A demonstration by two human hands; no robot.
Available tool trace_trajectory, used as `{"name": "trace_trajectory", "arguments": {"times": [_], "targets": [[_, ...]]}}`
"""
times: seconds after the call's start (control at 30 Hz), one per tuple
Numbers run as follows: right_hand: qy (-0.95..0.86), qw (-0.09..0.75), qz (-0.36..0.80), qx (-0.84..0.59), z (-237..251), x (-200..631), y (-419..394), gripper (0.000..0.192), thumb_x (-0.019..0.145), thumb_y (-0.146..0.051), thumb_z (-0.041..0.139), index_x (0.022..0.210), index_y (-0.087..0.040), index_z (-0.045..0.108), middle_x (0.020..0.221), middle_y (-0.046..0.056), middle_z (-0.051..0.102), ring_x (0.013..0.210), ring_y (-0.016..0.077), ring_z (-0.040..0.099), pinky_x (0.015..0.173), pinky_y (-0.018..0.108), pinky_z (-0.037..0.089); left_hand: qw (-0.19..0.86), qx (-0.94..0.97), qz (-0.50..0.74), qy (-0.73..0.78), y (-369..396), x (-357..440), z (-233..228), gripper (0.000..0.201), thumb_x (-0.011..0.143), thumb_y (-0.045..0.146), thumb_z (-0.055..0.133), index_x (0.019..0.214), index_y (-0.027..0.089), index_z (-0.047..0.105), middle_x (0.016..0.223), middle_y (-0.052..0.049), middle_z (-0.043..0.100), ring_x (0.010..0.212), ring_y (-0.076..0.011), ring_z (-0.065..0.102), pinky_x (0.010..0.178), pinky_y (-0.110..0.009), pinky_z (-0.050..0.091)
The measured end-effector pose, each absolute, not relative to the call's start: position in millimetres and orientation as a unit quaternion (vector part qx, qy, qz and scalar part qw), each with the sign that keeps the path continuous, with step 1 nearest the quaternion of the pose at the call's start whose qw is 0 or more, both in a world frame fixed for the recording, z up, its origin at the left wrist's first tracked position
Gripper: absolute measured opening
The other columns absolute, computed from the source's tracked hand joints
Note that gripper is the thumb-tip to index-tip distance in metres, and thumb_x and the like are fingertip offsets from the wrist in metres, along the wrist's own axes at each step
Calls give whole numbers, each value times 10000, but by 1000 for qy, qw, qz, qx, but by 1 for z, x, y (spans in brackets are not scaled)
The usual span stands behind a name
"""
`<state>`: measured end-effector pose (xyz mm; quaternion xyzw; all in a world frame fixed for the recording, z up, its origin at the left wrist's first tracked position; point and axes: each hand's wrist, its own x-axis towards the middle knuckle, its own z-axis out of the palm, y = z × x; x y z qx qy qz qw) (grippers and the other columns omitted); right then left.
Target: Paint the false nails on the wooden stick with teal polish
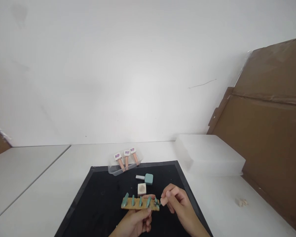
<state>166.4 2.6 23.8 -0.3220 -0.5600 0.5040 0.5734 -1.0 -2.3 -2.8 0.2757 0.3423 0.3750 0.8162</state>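
Note:
My left hand (138,220) grips a yellowish nail display strip (136,206) from below, thumb on its front edge. Several false nails (140,201) painted green stand on it in a row. My right hand (176,200) is closed in a pinch on a nail polish brush with a pinkish handle (164,200); its dark tip meets the rightmost nail (156,201), or is very close to it. Just behind the strip is a small white square block (141,189) with a round beige mark on top. A teal nail polish bottle (149,179) with a white cap lies beyond that.
A clear plastic tray (112,170) at the mat's back edge holds 3 white-based bottles with pink caps (126,161). The black mat (106,197) lies on a white table (51,187). A translucent bin (212,154), small beige pieces (241,202) and cardboard (268,131) are at right.

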Motion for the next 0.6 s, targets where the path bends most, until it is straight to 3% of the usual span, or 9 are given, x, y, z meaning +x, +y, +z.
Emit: {"name": "trace_trajectory", "arguments": {"times": [0.33,0.6], "targets": [[-576,578,479,-322,24,166,5,249,831,-332,538,668,-170,635,787,31,595,403,32,403,372,181,313,819,273,370,342,-2,-1,-2,664,533,348,758,1140,222,523,583,52,463,505,-64,387,514,-236,248],[-554,580,500,-327,25,167,3,326,836,-343,527,579,-147,578,691,10,574,378,23,354,377,188,288,821,277,370,337,-1,-2,-4,667,537,348,754,1147,224,514,589,54,457,511,-63,391,514,-238,241]]}}
